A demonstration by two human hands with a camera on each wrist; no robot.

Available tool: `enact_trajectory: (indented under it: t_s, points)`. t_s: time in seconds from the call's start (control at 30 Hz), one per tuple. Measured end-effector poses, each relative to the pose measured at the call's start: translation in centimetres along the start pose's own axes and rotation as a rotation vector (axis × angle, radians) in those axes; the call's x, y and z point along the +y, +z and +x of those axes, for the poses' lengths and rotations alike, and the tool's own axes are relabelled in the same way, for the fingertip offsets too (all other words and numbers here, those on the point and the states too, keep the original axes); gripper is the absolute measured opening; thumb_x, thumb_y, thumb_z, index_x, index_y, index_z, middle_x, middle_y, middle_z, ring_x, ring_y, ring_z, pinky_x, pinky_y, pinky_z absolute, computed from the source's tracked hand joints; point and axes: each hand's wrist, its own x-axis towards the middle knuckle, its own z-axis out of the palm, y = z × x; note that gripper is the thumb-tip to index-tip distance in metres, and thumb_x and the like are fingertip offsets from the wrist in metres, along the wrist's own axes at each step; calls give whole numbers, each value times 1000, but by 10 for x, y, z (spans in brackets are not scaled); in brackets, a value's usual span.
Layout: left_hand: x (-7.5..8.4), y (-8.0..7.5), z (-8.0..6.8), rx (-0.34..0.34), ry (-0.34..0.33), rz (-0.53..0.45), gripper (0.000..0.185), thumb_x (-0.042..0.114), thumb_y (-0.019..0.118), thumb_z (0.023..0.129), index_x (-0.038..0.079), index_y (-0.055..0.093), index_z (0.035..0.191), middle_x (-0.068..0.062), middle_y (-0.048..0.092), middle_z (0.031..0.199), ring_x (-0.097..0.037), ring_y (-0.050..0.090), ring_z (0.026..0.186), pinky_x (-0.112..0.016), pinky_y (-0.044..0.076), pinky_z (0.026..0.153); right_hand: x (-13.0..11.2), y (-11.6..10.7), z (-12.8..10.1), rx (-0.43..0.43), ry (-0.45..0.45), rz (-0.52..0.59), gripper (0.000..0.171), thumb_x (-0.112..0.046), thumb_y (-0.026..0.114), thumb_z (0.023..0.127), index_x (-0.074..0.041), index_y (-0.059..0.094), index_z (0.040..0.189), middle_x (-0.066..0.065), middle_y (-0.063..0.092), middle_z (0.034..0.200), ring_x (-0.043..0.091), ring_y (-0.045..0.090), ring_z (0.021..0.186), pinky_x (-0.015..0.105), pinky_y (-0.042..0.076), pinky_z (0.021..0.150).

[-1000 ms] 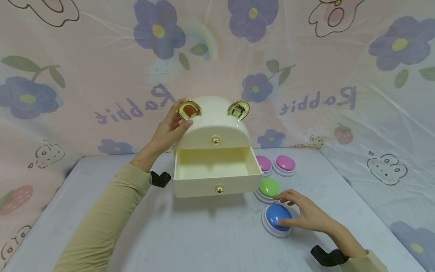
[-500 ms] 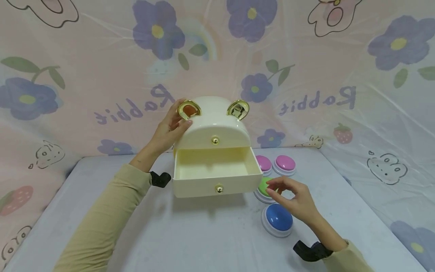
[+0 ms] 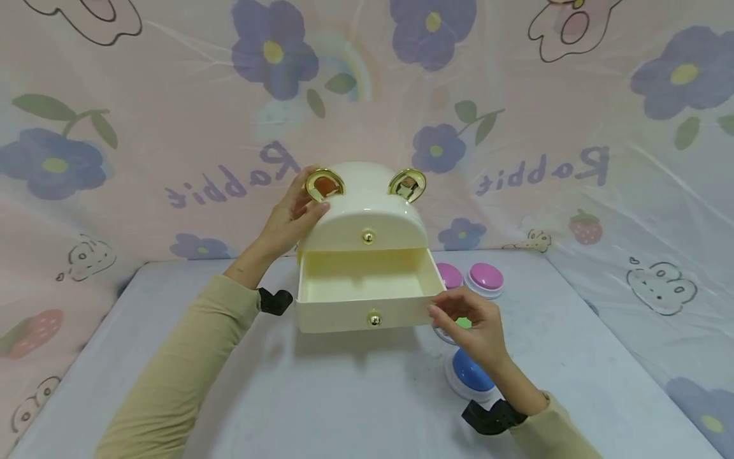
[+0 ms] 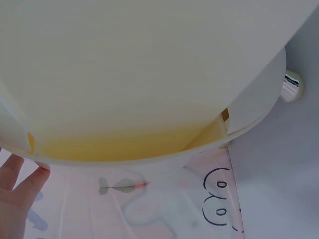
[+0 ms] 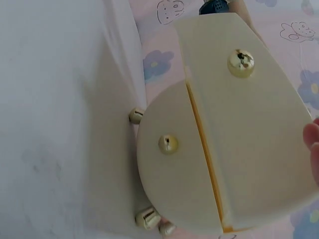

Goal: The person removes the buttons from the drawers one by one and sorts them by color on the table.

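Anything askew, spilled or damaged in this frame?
Nothing stands out. The cream drawer box sits upright, its lower drawer pulled out and empty. The left hand rests on the box's top; the right hand is at the drawer's front corner.
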Motion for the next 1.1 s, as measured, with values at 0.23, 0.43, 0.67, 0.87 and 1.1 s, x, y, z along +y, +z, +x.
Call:
enact_trajectory:
  t_s: [0.23, 0.43, 0.67, 0.87, 1.1]
  points:
    - [-2, 0, 0, 5, -7, 2, 67, 18, 58, 96, 32, 23, 151, -14, 47, 142, -27, 40, 137, -48, 30, 113, 2, 22, 4, -38, -48, 117, 26, 19, 67, 74, 6, 62, 96, 10, 68, 74, 8, 64, 56, 20, 49, 44]
    - [1, 1, 0, -5, -18, 12, 67, 19, 57, 97, 33, 21, 152, -13, 45, 144, -27, 38, 139, -49, 26, 115, -1, 37, 7, -88, -60, 151, 27, 19, 66, 74, 7, 63, 98, 16, 67, 69, 10, 65, 55, 20, 50, 44]
    - [1, 0, -1, -4, -17, 24, 66, 19, 56, 97, 36, 21, 151, -13, 45, 144, -28, 38, 139, -49, 26, 115, -1, 51, 5, -146, 0, 178, 31, 19, 69, 73, 6, 62, 101, 17, 67, 69, 15, 65, 55, 22, 51, 45]
    - [1, 0, -2, -3, -13, 22, 67, 19, 57, 97, 37, 22, 151, -13, 45, 144, -28, 38, 139, -49, 26, 115, 2, 60, 1, -193, 14, 199, 33, 17, 70, 75, 6, 61, 105, 19, 68, 71, 20, 66, 55, 23, 52, 46]
    - [1, -1, -1, -2, -20, 32, 66, 21, 57, 97, 37, 22, 150, -11, 45, 144, -27, 38, 139, -50, 25, 115, 2, 67, -3, -182, 22, 174, 33, 15, 72, 75, 5, 61, 105, 20, 70, 84, 12, 70, 68, 23, 53, 48]
